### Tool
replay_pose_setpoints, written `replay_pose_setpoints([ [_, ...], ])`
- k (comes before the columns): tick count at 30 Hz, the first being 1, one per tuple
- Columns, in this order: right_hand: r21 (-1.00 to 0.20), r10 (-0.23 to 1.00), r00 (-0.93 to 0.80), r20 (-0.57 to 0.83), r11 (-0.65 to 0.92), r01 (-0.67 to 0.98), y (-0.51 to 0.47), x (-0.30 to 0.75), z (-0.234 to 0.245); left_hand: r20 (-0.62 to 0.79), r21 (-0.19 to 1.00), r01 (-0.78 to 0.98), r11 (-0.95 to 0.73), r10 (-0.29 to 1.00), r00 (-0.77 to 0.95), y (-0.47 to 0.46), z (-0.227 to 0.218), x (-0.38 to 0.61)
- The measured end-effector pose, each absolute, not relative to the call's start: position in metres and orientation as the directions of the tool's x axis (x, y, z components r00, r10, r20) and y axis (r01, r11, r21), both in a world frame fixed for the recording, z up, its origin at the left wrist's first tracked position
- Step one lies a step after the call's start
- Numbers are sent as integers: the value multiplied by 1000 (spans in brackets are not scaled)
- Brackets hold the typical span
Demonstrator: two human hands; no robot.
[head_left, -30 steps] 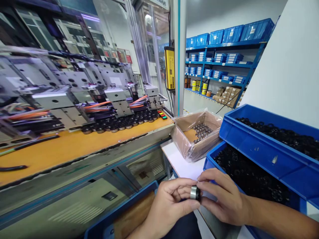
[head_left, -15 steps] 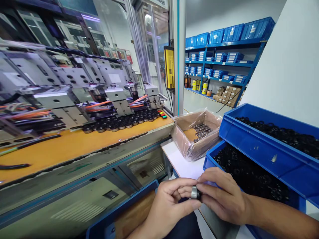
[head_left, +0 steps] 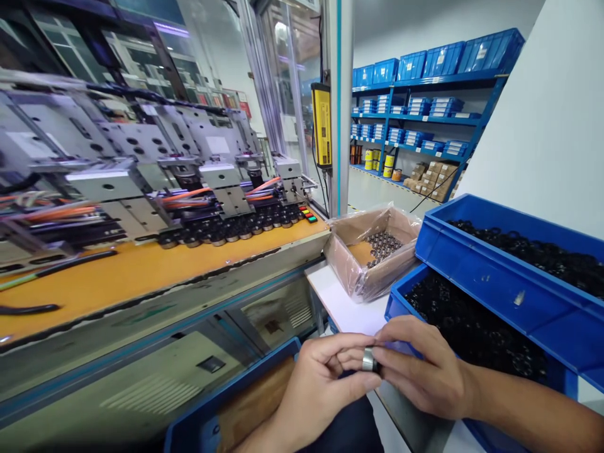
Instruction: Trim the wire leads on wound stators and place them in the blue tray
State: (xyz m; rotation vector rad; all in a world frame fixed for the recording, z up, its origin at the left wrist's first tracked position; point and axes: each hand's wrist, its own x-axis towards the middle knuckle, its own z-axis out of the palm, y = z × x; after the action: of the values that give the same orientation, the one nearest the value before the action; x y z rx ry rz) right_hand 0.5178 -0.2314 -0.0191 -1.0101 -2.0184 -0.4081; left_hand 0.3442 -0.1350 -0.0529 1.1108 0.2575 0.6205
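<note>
A small silver metal ring with a black part against its right side is held between my two hands, low in the view. My left hand pinches it from the left, thumb below and fingers above and behind. From the right, my right hand closes its fingertips on the black part, which they mostly cover. The fingertips of both hands meet over the ring. Beyond the hands stands a plastic-lined cardboard box with several small metal rings inside.
Two blue bins of black parts, one overlapping the other, stand at right. At left is a machine on an orange bench top, with a row of black-and-metal parts. Another blue bin sits low left. Shelves stand behind.
Both hands stay together around the ring, with only slight finger movement. Less of the black part shows now. The whole view has shifted a little.
</note>
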Motion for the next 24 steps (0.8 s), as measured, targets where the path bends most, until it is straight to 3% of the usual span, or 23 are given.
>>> replay_pose_setpoints([
  [13,-53,520,-343,782,605,795,-231,520,-19,129,878,-355,320,556,821,-134,-49,344],
  [20,169,440,-502,745,603,780,-233,523,-24,73,876,-304,374,521,850,-139,-44,345],
  [24,195,437,-534,724,612,766,-234,523,-25,82,845,-384,373,620,781,-150,-50,351],
])
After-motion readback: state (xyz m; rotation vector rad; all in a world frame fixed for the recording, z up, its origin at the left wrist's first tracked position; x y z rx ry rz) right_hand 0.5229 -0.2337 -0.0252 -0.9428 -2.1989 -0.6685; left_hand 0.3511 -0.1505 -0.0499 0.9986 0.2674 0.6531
